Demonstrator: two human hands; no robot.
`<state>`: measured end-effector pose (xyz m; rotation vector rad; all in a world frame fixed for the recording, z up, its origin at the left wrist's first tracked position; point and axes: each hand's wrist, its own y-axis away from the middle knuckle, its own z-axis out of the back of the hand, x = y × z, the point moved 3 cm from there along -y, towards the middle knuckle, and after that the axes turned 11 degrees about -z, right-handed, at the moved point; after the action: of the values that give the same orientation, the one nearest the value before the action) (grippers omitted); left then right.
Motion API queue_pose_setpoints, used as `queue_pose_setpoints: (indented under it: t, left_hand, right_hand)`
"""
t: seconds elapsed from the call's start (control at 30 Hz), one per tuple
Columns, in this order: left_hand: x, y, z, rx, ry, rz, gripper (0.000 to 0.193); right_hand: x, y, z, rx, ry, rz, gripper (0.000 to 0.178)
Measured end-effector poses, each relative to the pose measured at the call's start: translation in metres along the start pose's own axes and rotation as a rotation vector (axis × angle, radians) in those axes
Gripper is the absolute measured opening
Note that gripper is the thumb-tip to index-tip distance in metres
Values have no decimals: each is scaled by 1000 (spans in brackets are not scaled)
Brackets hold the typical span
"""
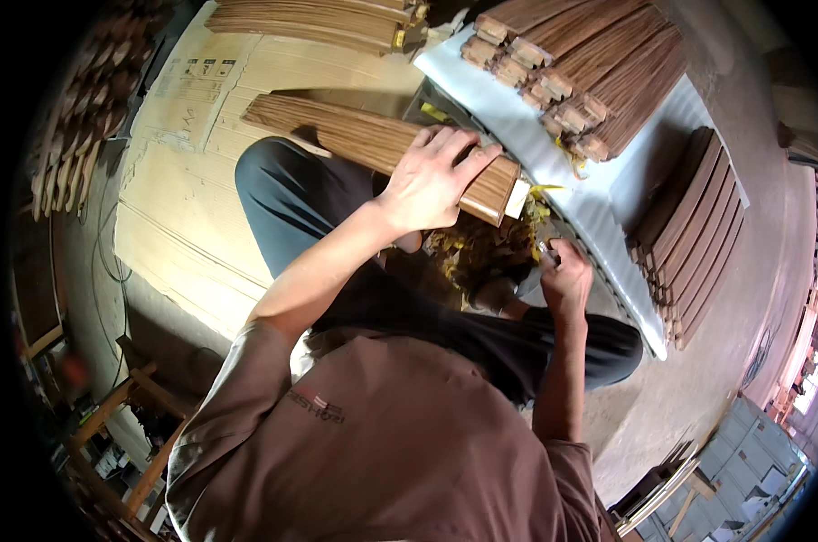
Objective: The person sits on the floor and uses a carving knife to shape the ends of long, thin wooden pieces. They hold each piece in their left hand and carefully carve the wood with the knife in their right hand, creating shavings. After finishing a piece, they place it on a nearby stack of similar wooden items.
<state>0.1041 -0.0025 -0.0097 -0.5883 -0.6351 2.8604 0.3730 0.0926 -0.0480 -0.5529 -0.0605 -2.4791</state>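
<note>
My left hand (432,176) is closed over a brown wood-grain plank (346,131) near its right end, thumb on top and fingers over the far side. The plank slants across in front of my legs, its far end toward the upper left. Its near end shows a pale face, with yellow tape shreds (540,200) beside it. Just right of and below that end, my right hand (567,275) is closed round a small tool with a shiny metal tip (545,251); most of the tool is hidden in the fist. Between my legs lies a heap of yellow-brown tape scraps (472,257).
Flattened cardboard (178,190) covers the floor at left. Stacked wooden strips (590,68) rest on white foam sheeting (545,163) at upper right, beside more curved strips (698,235). Another stack (310,20) lies at the top. A wooden frame (142,479) stands at lower left.
</note>
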Motion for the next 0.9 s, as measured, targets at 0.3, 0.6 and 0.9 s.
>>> queue_pose_setpoints:
  t: [0.3, 0.6, 0.9]
  left_hand:
    - [-10, 14, -6, 107, -138, -70, 78]
    - [46, -35, 125, -457, -236, -45, 71]
    - [128, -8, 430, -1099, 524, 383, 53]
  right_hand:
    - [64, -42, -10, 277, -1499, -554, 13]
    - [-10, 5, 49, 152, -1447, -305, 13]
    - [3, -30, -56, -9, -184, 27, 13]
